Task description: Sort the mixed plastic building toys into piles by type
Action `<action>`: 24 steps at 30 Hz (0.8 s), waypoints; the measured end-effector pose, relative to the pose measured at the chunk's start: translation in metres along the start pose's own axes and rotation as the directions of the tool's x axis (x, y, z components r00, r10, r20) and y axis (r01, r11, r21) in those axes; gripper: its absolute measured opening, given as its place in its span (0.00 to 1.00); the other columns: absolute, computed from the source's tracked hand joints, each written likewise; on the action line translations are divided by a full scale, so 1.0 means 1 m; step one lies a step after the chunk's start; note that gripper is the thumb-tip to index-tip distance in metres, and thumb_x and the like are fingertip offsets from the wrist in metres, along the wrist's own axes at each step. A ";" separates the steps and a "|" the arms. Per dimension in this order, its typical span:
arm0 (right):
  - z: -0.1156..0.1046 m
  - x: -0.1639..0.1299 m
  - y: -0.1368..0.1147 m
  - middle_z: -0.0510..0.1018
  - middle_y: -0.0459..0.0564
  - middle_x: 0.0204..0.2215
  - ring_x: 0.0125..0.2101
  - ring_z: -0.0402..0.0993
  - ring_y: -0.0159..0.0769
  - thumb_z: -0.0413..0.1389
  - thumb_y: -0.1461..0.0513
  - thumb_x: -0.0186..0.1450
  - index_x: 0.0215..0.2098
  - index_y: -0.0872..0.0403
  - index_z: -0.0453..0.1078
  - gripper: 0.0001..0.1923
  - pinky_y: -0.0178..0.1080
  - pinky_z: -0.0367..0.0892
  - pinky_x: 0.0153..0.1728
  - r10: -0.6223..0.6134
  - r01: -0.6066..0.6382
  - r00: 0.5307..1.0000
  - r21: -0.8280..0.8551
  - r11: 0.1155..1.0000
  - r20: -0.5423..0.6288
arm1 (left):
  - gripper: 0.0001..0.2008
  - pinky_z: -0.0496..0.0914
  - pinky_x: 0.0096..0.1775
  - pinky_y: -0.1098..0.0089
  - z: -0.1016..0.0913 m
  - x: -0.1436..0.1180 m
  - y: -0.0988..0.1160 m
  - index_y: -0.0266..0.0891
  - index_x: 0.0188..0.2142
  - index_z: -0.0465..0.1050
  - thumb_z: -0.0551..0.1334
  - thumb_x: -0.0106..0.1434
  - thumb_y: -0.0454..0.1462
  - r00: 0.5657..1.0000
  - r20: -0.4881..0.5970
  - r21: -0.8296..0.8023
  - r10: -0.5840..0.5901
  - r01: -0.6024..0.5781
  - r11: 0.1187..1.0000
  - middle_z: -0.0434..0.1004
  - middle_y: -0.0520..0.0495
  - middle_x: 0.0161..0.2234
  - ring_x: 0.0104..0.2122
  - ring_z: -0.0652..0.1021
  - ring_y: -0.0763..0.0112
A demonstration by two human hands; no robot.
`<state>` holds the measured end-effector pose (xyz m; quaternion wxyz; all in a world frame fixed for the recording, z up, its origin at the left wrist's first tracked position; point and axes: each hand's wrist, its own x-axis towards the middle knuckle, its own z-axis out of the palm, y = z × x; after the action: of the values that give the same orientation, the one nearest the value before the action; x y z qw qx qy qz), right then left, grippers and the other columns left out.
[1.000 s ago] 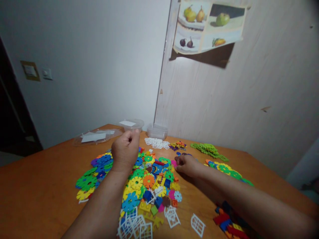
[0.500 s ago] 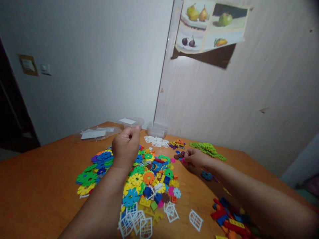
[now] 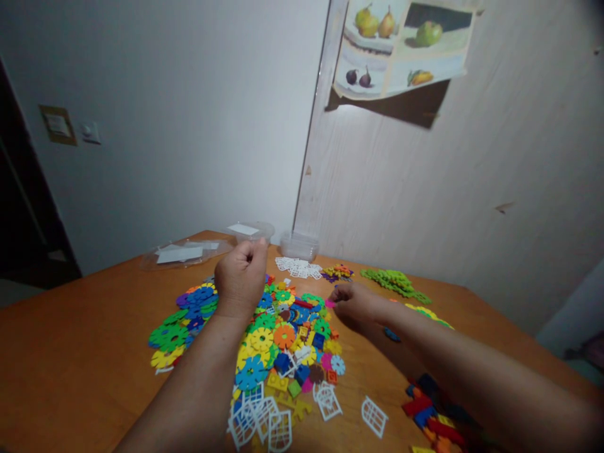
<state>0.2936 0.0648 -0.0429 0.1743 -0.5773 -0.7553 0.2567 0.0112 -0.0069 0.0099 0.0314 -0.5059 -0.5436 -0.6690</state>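
My left hand [image 3: 240, 278] is closed in a fist, thumb uppermost, above the far part of a mixed heap of plastic pieces; anything inside it is hidden. My right hand [image 3: 352, 302] is low over the table at the heap's right edge, fingers pinched together at a small pink disc [image 3: 329, 303]. In the heap are a green snowflake disc [image 3: 170, 338], an orange disc [image 3: 284, 336], a blue disc [image 3: 251, 373] and a yellow building brick [image 3: 278, 382]. White lattice window pieces [image 3: 280, 430] lie at its near end.
Sorted piles lie around: white lattice pieces [image 3: 298, 268], orange and purple pieces [image 3: 338, 272], light green pieces [image 3: 395, 284], and red and blue bricks [image 3: 427, 409]. Clear plastic tubs [image 3: 299, 246] and a clear bag with white paper [image 3: 180, 254] are near the wall.
My right hand has moved left, from beside the brown and purple discs to the pink disc at the heap's edge. My left fist stays nearly still.
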 end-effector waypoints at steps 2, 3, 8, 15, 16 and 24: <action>0.003 0.006 -0.006 0.79 0.45 0.29 0.32 0.71 0.32 0.62 0.68 0.51 0.32 0.53 0.76 0.10 0.31 0.61 0.30 -0.009 0.010 1.000 -0.056 0.998 0.026 | 0.24 0.54 0.28 0.69 0.000 0.000 -0.001 0.41 0.19 0.57 0.58 0.67 0.48 1.000 0.001 0.003 -0.003 0.003 1.000 0.54 0.56 0.17 0.21 0.61 0.74; 0.003 0.009 -0.008 0.79 0.45 0.28 0.31 0.70 0.32 0.62 0.69 0.50 0.31 0.53 0.76 0.10 0.31 0.60 0.31 -0.007 0.010 0.999 -0.081 0.997 0.037 | 0.24 0.54 0.28 0.69 0.000 0.000 -0.001 0.41 0.19 0.57 0.58 0.67 0.48 1.000 0.002 0.007 -0.006 0.006 1.000 0.54 0.56 0.17 0.21 0.61 0.73; 0.004 0.019 -0.016 0.73 0.42 0.21 0.25 0.65 0.28 0.62 0.70 0.49 0.24 0.54 0.72 0.06 0.31 0.57 0.27 0.029 -0.014 0.994 -0.146 0.989 0.105 | 0.23 0.54 0.28 0.69 0.000 0.001 0.001 0.41 0.18 0.58 0.58 0.67 0.46 1.000 0.005 0.017 -0.012 0.012 1.000 0.55 0.56 0.17 0.22 0.62 0.73; 0.006 0.005 -0.014 0.70 0.39 0.19 0.23 0.63 0.27 0.64 0.67 0.47 0.24 0.54 0.67 0.10 0.30 0.53 0.24 0.049 -0.044 0.993 -0.048 0.998 0.111 | 0.23 0.54 0.28 0.70 -0.001 0.000 0.003 0.41 0.18 0.58 0.58 0.67 0.46 1.000 0.003 0.006 -0.003 0.003 1.000 0.54 0.56 0.17 0.22 0.61 0.74; 0.004 0.003 -0.012 0.70 0.39 0.18 0.23 0.63 0.27 0.64 0.66 0.48 0.23 0.54 0.65 0.10 0.30 0.53 0.23 0.053 -0.052 0.993 -0.021 0.998 0.101 | 0.23 0.54 0.28 0.70 -0.001 0.000 0.003 0.41 0.18 0.57 0.59 0.67 0.46 1.000 0.000 0.006 -0.002 0.002 1.000 0.54 0.56 0.17 0.22 0.61 0.74; -0.041 0.001 0.018 0.68 0.43 0.16 0.18 0.61 0.27 0.60 0.57 0.56 0.22 0.51 0.59 0.14 0.31 0.53 0.20 0.180 -0.158 0.978 0.198 0.968 -0.103 | 0.24 0.54 0.28 0.69 -0.001 0.000 0.003 0.41 0.18 0.57 0.59 0.67 0.47 1.000 0.000 0.009 -0.015 0.015 1.000 0.55 0.56 0.17 0.21 0.61 0.74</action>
<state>0.3304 0.0773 -0.0209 0.2507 -0.6349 -0.6637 0.3058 0.0125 -0.0087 0.0123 0.0287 -0.5016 -0.5504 -0.6667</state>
